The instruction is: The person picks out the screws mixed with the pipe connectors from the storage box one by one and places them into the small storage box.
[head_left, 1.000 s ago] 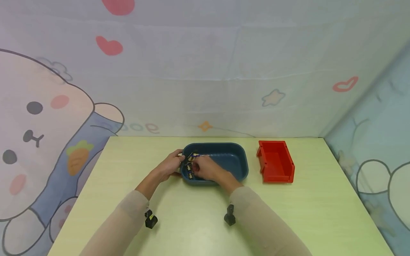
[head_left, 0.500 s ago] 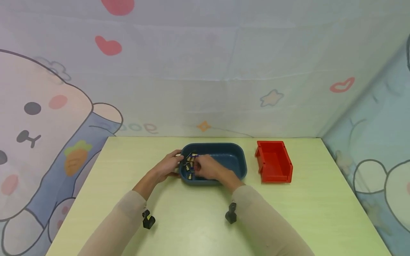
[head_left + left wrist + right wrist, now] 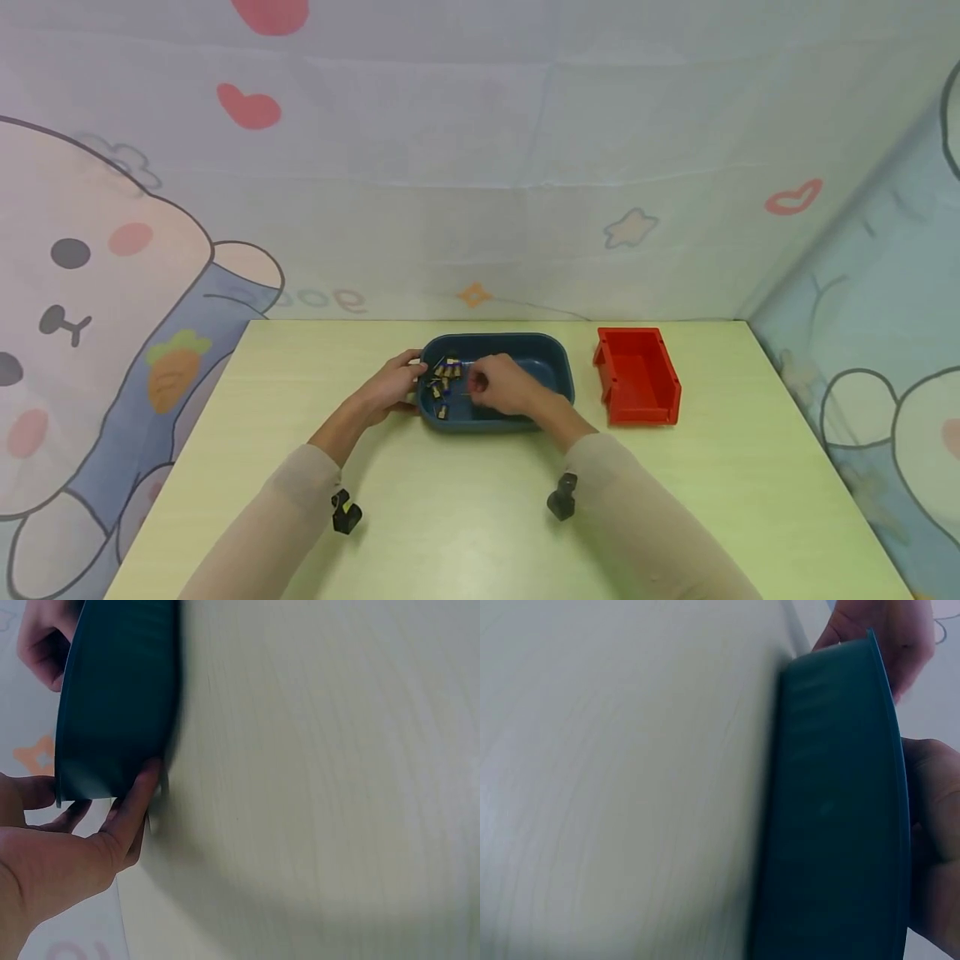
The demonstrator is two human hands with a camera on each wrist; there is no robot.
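A dark blue plastic tub stands on the table with several small brass-coloured pieces with thin stems and blue parts in its left end. My left hand grips that end, thumb at the rim and fingers against the outside wall and its lower edge. My right hand is over the middle of the tub, to the right of the pieces. Its fingers are curled with the tips together, and a thin stem pokes out leftward from them. The fingers hide the rest of that piece. In the right wrist view, the tub's wall screens the fingertips.
A red open-fronted plastic bin stands on the table to the right of the tub. Behind the table hangs a printed cloth. A small black device is at my right wrist, and another at my left.
My right hand has drawn back to the right from the pieces, which show more fully now. The left hand keeps its grip on the tub's end.
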